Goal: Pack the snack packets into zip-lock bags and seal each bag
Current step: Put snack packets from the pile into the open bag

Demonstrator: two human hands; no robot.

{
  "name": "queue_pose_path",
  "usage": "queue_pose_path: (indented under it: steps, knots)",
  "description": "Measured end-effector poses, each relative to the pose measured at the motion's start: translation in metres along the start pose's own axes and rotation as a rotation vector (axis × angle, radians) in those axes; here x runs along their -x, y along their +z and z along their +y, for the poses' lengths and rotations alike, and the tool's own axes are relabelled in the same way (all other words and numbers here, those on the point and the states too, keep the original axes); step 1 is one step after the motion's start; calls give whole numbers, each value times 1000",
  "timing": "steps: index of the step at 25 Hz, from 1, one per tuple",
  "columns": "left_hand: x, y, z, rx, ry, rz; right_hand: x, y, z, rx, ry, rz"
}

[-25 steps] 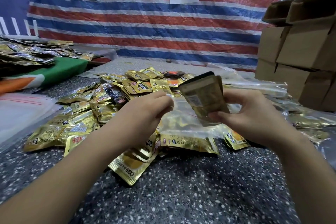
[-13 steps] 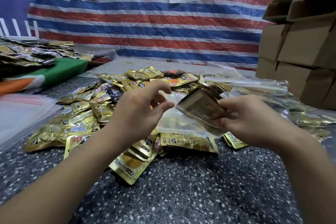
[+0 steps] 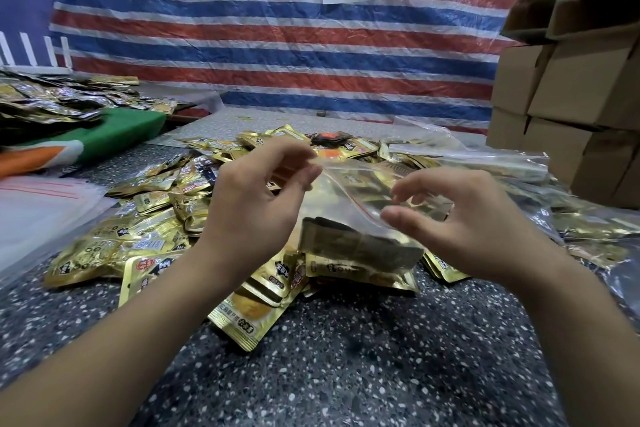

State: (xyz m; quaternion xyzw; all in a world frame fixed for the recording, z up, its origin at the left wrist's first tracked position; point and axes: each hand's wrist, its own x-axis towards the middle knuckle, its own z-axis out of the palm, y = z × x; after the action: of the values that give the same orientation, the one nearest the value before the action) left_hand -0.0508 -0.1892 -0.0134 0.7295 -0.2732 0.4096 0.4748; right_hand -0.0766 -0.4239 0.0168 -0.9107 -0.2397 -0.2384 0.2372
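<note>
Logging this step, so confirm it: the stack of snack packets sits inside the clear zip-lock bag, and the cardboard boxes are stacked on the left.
Not quite. In the head view the snack packets are inside the zip-lock bag, but the cardboard boxes are stacked on the right, not the left.

Only 1 view, worn on the head, looking forward and down across the speckled worktop [image 3: 346, 374]. Close over both forearms, with the striped tarp wall [image 3: 294, 52] straight ahead and stacked cardboard boxes [image 3: 571, 97] at right.
</note>
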Motion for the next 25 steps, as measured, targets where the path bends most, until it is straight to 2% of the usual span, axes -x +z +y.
queue_pose_path:
  steps: [3,6,8,10,11,15,17,25]
  knots:
    - [-1,1,2,73,-115,16,2,-2,2,24,-1,-82]
    - [-1,5,1,167,-256,-7,1,2,8,11,-20,-49]
    - [-1,6,-2,194,-387,-154,-1,5,10,-47,-13,19]
    - [0,10,-4,183,-447,-315,-3,9,11,-124,18,58]
    - [1,11,-5,196,-452,-334,-4,10,9,-171,31,87]
    - [-8,6,4,388,-381,-157,-7,7,-1,-546,-21,286]
    - [-11,-1,8,460,-343,-66,-6,5,-6,-677,-52,336]
    - [-15,-6,21,415,-317,-12,-10,10,-7,-842,-77,347]
